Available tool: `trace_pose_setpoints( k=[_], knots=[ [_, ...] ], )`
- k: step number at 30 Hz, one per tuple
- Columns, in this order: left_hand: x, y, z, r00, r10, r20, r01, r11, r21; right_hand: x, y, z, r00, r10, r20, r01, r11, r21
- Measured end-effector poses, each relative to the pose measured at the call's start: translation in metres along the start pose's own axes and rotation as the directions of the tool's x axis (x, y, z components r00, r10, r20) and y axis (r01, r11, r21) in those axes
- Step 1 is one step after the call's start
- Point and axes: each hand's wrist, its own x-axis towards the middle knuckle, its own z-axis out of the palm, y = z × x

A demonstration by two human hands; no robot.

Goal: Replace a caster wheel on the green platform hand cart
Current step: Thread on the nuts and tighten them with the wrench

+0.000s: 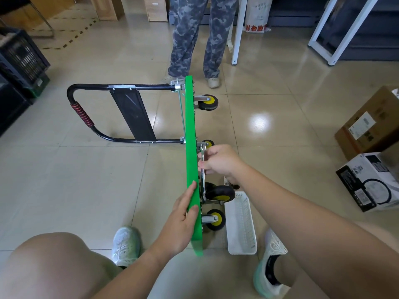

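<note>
Black crate [21, 53] at left, camouflage trousers [194, 35] ahead, cardboard box [367, 126] and white printed box [364, 186] at right.

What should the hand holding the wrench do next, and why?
Probably swing the wrench a little: the right hand grips it, its head sits by the mount of a caster wheel, and the left hand braces the green platform, standing on edge.

I steer by the green platform [191, 147], up on edge. On its right face my right hand [220, 161], gripping the wrench [203, 153], and the two near casters [220, 193] crowd the near half. Between the far caster [208, 102] and the second caster [208, 143] the face is bare. The white basket [240, 225] blocks the floor just right of its near end. Left of it the handle [83, 115] sticks out over the tiles. A person's legs [190, 39] stand just beyond its far end.
</note>
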Motion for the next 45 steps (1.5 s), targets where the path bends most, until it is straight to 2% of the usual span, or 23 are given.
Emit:
trace_pose_setpoints(
  k=[6, 14, 19, 22, 24, 28, 32, 45],
  knots=[
    [-0.001, 0.002, 0.000, 1.000, -0.004, -0.002, 0.004, 1.000, -0.014, -0.063, 0.008, -0.015, 0.968, -0.248, -0.032, 0.250, 0.964, 0.094],
    [-0.002, 0.006, 0.000, 1.000, -0.003, -0.015, 0.003, 1.000, 0.005, -0.104, 0.051, 0.010, 0.935, -0.322, -0.150, 0.350, 0.903, 0.247],
    [-0.002, 0.003, 0.001, 1.000, 0.023, -0.016, -0.023, 1.000, 0.013, -0.105, 0.067, 0.025, 0.885, -0.415, -0.210, 0.450, 0.878, 0.162],
    [0.000, 0.000, 0.001, 0.999, 0.038, -0.025, -0.037, 0.999, 0.021, -0.100, 0.069, 0.033, 0.855, -0.478, -0.200, 0.500, 0.862, 0.080],
    [0.000, -0.001, 0.001, 0.999, 0.045, -0.015, -0.044, 0.999, 0.029, -0.097, 0.067, 0.035, 0.847, -0.487, -0.213, 0.509, 0.859, 0.059],
    [0.001, -0.002, 0.002, 0.999, 0.050, -0.017, -0.050, 0.998, 0.036, -0.089, 0.060, 0.029, 0.873, -0.443, -0.204, 0.477, 0.863, 0.169],
    [0.000, -0.001, 0.002, 0.998, 0.051, -0.045, -0.051, 0.999, 0.012, -0.072, 0.049, 0.025, 0.895, -0.424, -0.140, 0.442, 0.887, 0.137],
    [-0.002, 0.000, 0.001, 0.998, 0.061, -0.021, -0.060, 0.997, 0.043, -0.040, 0.041, 0.016, 0.922, -0.372, -0.112, 0.385, 0.912, 0.140]
  ],
)
